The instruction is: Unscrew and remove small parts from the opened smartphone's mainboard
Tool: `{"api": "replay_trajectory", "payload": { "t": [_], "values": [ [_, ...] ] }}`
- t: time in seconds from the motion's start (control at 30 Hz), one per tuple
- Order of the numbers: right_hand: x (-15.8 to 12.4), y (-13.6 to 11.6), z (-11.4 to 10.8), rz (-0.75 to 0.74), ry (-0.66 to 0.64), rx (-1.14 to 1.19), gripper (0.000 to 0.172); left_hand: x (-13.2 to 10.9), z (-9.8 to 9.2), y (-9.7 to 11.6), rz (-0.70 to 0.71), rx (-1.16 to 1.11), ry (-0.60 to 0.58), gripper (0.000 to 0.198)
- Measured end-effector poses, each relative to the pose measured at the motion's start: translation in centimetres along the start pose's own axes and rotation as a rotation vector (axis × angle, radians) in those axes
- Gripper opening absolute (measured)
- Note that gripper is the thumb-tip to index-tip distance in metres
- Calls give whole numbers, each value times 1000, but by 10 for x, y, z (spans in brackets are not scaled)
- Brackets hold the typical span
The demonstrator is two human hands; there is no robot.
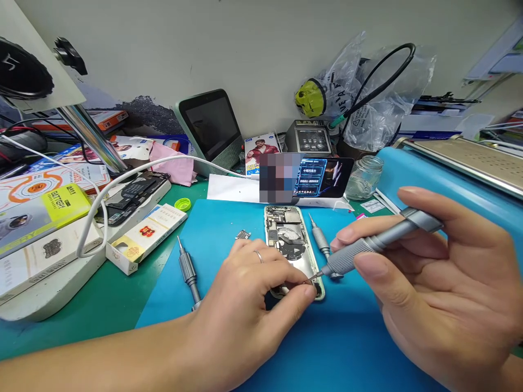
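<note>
An opened phone body (286, 234) lies on a blue work mat (212, 228), its inner parts showing. My left hand (249, 294) rests on the phone's near end, thumb and forefinger pinched together at its lower corner on something too small to name. My right hand (441, 288) grips a grey screwdriver (379, 242), whose tip meets the phone's near right corner beside my left fingertips. A second screwdriver (320, 239) lies right of the phone and a third (188, 269) lies left of my left hand. A small loose part (243, 234) sits on the mat.
A phone showing video (322, 177) stands propped behind the mat beside a glass jar (363, 177). Boxes (143, 237), a white cable (93, 218) and another opened phone (131, 198) crowd the left. A smart display (212, 128) and soldering station (312, 139) stand at the back.
</note>
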State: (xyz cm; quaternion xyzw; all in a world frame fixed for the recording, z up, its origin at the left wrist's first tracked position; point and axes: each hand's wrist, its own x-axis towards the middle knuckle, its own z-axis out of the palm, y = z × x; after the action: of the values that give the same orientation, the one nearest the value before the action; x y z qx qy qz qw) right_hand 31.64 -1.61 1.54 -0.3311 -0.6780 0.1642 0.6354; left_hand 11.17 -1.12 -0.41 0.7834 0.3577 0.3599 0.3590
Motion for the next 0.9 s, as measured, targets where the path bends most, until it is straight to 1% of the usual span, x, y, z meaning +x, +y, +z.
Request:
{"api": "replay_trajectory", "payload": {
  "t": [0.23, 0.67, 0.9],
  "values": [
    [1, -5, 0, -29, -26, -43, 67, 1, 0, 0, 2, 6, -5, 16],
    [-1, -5, -2, -7, -13, -84, 66, 0, 0, 0, -4, -4, -9, 15],
    [0, -5, -3, 5, -5, -111, 58, 0, -1, 1, -15, 4, -12, 17]
  ]
}}
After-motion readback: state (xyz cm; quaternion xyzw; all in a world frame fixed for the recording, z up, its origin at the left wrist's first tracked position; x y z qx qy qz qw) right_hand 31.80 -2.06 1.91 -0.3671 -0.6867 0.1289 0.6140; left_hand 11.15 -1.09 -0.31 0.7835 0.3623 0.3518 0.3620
